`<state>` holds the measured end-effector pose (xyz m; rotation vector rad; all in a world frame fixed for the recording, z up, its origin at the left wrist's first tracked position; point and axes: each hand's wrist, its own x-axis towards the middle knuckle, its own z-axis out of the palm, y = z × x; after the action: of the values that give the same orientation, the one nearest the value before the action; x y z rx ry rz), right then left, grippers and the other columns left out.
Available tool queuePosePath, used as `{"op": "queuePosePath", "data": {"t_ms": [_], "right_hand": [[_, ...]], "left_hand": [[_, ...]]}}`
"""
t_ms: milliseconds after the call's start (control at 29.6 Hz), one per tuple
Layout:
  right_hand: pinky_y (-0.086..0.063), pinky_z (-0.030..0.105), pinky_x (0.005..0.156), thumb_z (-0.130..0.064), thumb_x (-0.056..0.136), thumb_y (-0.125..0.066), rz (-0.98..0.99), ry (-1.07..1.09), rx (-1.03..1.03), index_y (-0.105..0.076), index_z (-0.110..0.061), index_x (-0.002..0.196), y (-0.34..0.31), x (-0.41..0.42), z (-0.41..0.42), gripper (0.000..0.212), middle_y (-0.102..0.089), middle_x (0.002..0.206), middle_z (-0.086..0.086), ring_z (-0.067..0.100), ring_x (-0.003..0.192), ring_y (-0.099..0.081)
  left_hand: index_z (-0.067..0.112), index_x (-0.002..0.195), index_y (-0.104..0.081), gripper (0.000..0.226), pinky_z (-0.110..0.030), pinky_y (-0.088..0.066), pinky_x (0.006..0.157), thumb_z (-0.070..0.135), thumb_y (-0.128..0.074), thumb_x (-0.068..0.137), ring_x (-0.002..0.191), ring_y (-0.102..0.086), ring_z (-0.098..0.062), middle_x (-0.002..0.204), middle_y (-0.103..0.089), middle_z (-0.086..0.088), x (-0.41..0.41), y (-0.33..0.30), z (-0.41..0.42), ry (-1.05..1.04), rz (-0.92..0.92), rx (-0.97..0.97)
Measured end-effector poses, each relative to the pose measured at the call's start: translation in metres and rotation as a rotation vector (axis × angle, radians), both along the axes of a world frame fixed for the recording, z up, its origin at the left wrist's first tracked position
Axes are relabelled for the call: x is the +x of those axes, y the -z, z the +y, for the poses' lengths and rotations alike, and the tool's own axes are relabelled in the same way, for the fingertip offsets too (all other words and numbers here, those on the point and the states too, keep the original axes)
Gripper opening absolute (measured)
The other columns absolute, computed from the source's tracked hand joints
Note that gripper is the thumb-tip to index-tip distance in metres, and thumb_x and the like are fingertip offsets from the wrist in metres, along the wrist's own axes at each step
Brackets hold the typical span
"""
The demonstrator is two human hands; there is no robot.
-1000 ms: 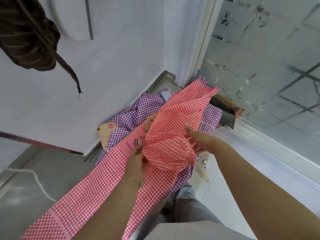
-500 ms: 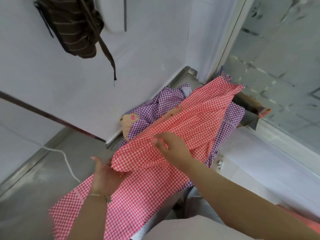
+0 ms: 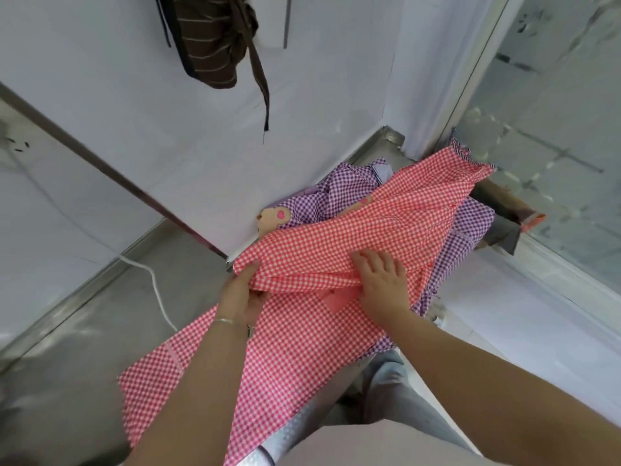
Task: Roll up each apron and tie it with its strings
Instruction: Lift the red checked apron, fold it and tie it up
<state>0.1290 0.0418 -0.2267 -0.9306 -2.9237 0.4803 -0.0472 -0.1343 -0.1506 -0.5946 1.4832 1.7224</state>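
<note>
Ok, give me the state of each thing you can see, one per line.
Red checked apron: partly folded, not yet rolled or tied.
Purple checked apron: crumpled underneath, unrolled.
Left hand: grips the red fold's edge.
Right hand: presses on the fold.
Brown striped cloth: hanging on the wall.

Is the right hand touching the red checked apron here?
Touching. The head view shows the right hand lying palm down on the folded edge of the red checked apron, fingers straight and pressed onto the cloth.
</note>
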Motion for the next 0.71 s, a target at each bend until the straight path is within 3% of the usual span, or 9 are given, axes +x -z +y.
{"op": "queuePosePath", "data": {"t_ms": [34, 101, 203, 270, 372, 439, 507, 608, 710], "right_hand": [[-0.024, 0.049, 0.109, -0.022, 0.085, -0.058, 0.105, 0.046, 0.023, -0.058, -0.021, 0.126, -0.002, 0.000, 0.005, 0.042, -0.057, 0.127, 0.003, 0.033, 0.122, -0.048], [-0.030, 0.040, 0.096, -0.015, 0.076, -0.066, 0.312, 0.092, 0.071, -0.067, -0.019, 0.099, -0.004, 0.005, 0.016, 0.023, -0.063, 0.097, -0.001, 0.024, 0.098, -0.052], [-0.033, 0.034, 0.088, -0.025, 0.076, -0.051, 0.393, 0.007, 0.092, -0.066, -0.019, 0.091, 0.000, 0.027, 0.024, 0.022, -0.062, 0.087, -0.004, 0.019, 0.087, -0.049], [-0.043, 0.040, 0.089, -0.031, 0.076, -0.047, 0.274, -0.105, 0.099, -0.066, -0.022, 0.097, 0.009, 0.044, 0.023, 0.030, -0.063, 0.091, -0.005, 0.022, 0.087, -0.055], [-0.043, 0.050, 0.099, -0.045, 0.081, -0.048, 0.089, -0.197, 0.045, -0.060, -0.027, 0.118, 0.017, 0.062, 0.021, 0.043, -0.062, 0.113, -0.003, 0.023, 0.107, -0.054], [-0.030, 0.048, 0.110, -0.058, 0.089, -0.041, 0.043, -0.215, 0.005, -0.052, -0.029, 0.131, 0.015, 0.065, 0.020, 0.052, -0.056, 0.131, -0.004, 0.021, 0.125, -0.044], [-0.020, 0.046, 0.114, -0.061, 0.096, -0.030, 0.018, -0.230, -0.005, -0.045, -0.031, 0.137, 0.008, 0.065, 0.025, 0.053, -0.049, 0.142, -0.005, 0.020, 0.135, -0.037], [-0.013, 0.046, 0.117, -0.055, 0.100, -0.022, -0.042, -0.276, -0.003, -0.039, -0.031, 0.143, 0.000, 0.058, 0.042, 0.052, -0.040, 0.151, -0.005, 0.019, 0.144, -0.025], [-0.003, 0.051, 0.118, -0.062, 0.097, -0.011, -0.128, -0.323, -0.021, -0.025, -0.034, 0.150, -0.005, 0.048, 0.069, 0.061, -0.019, 0.159, -0.007, 0.019, 0.146, -0.003]], "left_hand": [[0.006, 0.130, -0.052, 0.041, -0.032, -0.058, 0.062, 0.016, -0.060, 0.091, 0.101, -0.065, -0.026, 0.125, -0.063, -0.013, 0.000, -0.007, 0.000, -0.004, -0.011, 0.034], [0.009, 0.124, -0.051, 0.034, -0.032, -0.058, 0.063, 0.016, -0.058, 0.093, 0.098, -0.064, -0.024, 0.117, -0.064, -0.008, 0.004, -0.014, -0.001, 0.025, 0.047, 0.015], [0.010, 0.126, -0.044, 0.036, -0.034, -0.057, 0.065, 0.017, -0.057, 0.093, 0.092, -0.064, -0.023, 0.113, -0.060, -0.006, 0.020, -0.010, -0.013, 0.271, 0.342, -0.367], [0.010, 0.138, -0.034, 0.052, -0.044, -0.056, 0.080, 0.013, -0.057, 0.091, 0.105, -0.058, -0.030, 0.124, -0.051, -0.014, 0.036, 0.002, -0.022, 0.472, 0.485, -0.617], [0.014, 0.144, -0.031, 0.060, -0.055, -0.025, 0.112, 0.021, -0.056, 0.090, 0.138, -0.024, -0.038, 0.151, -0.024, -0.015, 0.061, 0.027, -0.023, 0.763, 1.035, -1.005], [0.024, 0.148, -0.029, 0.056, -0.055, -0.007, 0.117, 0.037, -0.045, 0.095, 0.144, -0.015, -0.035, 0.156, -0.018, -0.011, 0.076, 0.039, -0.012, 1.020, 1.358, -0.975], [0.032, 0.151, -0.019, 0.057, -0.053, 0.003, 0.117, 0.050, -0.029, 0.098, 0.147, -0.003, -0.031, 0.162, -0.006, -0.005, 0.089, 0.051, 0.006, 1.298, 1.536, -0.907], [0.036, 0.152, -0.015, 0.059, -0.058, 0.003, 0.113, 0.059, -0.017, 0.098, 0.148, 0.002, -0.031, 0.162, 0.003, 0.000, 0.094, 0.064, 0.039, 1.490, 1.498, -0.915], [0.042, 0.149, 0.013, 0.062, -0.060, 0.016, 0.110, 0.067, 0.006, 0.092, 0.145, 0.023, -0.029, 0.159, 0.021, 0.006, 0.089, 0.073, 0.060, 1.518, 1.362, -0.973]]}}
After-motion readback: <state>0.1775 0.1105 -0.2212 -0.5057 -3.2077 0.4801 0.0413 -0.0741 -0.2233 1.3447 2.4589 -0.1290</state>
